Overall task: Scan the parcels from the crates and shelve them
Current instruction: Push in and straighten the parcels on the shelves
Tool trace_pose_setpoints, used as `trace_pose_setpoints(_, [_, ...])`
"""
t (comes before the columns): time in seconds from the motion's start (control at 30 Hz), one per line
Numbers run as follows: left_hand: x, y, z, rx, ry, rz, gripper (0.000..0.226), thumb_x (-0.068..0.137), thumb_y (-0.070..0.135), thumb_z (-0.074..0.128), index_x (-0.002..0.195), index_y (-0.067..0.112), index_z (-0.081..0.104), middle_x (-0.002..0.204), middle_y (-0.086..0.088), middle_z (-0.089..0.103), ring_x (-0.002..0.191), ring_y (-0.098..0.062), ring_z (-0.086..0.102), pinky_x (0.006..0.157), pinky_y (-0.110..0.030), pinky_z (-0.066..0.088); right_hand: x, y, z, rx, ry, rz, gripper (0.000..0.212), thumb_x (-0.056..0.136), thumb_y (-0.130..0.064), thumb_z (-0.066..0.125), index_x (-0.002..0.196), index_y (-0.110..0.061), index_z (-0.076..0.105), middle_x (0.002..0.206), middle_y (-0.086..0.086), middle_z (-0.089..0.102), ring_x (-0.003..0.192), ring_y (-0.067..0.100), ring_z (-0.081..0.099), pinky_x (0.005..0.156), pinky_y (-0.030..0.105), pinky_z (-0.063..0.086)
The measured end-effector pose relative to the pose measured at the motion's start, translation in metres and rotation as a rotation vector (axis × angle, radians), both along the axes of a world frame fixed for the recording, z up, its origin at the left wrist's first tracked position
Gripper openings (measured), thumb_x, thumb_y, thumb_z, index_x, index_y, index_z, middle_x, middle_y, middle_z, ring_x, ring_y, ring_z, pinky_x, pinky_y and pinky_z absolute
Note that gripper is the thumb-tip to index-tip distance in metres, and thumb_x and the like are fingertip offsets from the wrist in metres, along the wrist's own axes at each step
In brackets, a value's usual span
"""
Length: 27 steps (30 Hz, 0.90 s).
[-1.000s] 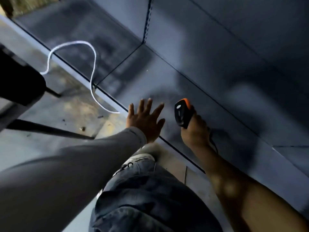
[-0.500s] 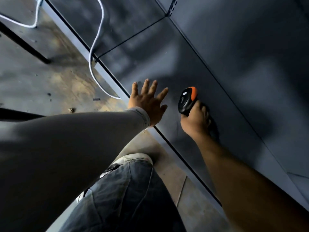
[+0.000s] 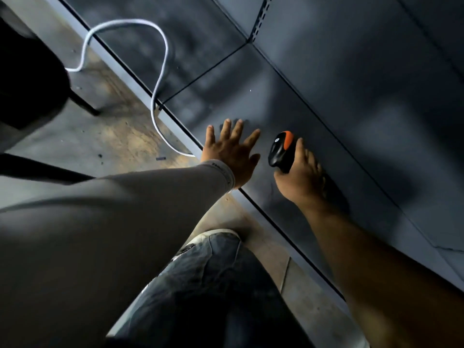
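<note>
My left hand [image 3: 229,150] is spread open, fingers straight, over the front edge of a dark grey metal shelf [image 3: 288,101]. Just to its right, my right hand [image 3: 300,178] grips a black handheld scanner with an orange top [image 3: 280,150], its head pointing up along the shelf. No parcel and no crate is in view. The shelf surface around both hands is bare.
A white cable [image 3: 160,71] loops from the floor across the shelf's front rail. A dark object [image 3: 27,79] on thin black legs stands at the left on the worn floor [image 3: 108,131]. My jeans-clad knee [image 3: 213,285] and shoe sit below the hands.
The view has shifted slightly over the shelf. Both hands keep the same pose, the left spread flat, the right still holding the scanner.
</note>
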State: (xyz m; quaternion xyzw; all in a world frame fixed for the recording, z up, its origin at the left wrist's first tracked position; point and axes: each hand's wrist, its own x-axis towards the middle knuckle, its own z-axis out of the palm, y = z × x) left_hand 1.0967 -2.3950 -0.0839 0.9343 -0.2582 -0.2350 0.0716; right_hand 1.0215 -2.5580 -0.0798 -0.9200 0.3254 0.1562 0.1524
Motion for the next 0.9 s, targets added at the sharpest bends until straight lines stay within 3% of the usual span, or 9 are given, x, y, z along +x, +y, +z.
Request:
trace_pose_setpoints(0.23, [-0.025, 0.008, 0.079, -0.012, -0.012, -0.042, 0.063, 0.108, 0.059, 0.018, 0.163, 0.043, -0.008, 0.174, -0.002, -0.009, 0.16, -0.032, -0.01, 0.126, -0.062, 0.0, -0.014, 0.026, 0.088, 0.034, -0.013, 0.151, 0.086, 0.096, -0.039, 0.063, 0.165, -0.034, 0.011, 0.171, 0.006, 0.018, 0.153, 0.039, 0.023, 0.121, 0.055, 0.026])
trace_pose_setpoints(0.4, [-0.052, 0.013, 0.145, -0.022, 0.015, -0.044, 0.065, 0.107, 0.061, 0.017, 0.164, 0.042, -0.004, 0.174, -0.002, -0.01, 0.16, -0.03, -0.011, 0.126, -0.061, -0.003, -0.043, 0.041, 0.163, 0.05, -0.125, 0.243, 0.073, 0.1, -0.04, 0.059, 0.164, -0.032, 0.025, 0.168, 0.003, 0.029, 0.152, 0.031, 0.029, 0.119, 0.051, 0.033])
trace_pose_setpoints(0.57, [-0.079, 0.023, 0.22, -0.024, -0.034, -0.074, 0.064, 0.107, 0.06, 0.015, 0.164, 0.041, -0.006, 0.174, -0.002, -0.011, 0.16, -0.03, -0.013, 0.126, -0.061, -0.004, -0.074, 0.047, 0.236, 0.034, -0.042, 0.257, 0.068, 0.105, -0.047, 0.046, 0.165, -0.038, 0.015, 0.171, -0.002, 0.021, 0.155, 0.028, 0.023, 0.121, 0.053, 0.029])
trace_pose_setpoints(0.9, [-0.126, 0.066, 0.339, -0.053, -0.138, -0.056, 0.065, 0.106, 0.063, 0.015, 0.165, 0.041, 0.0, 0.175, -0.004, -0.003, 0.161, -0.031, -0.005, 0.127, -0.059, 0.003, -0.121, 0.079, 0.359, 0.0, -0.146, 0.295, 0.064, 0.106, -0.052, 0.041, 0.164, -0.037, 0.019, 0.17, 0.0, 0.025, 0.154, 0.028, 0.026, 0.123, 0.051, 0.027])
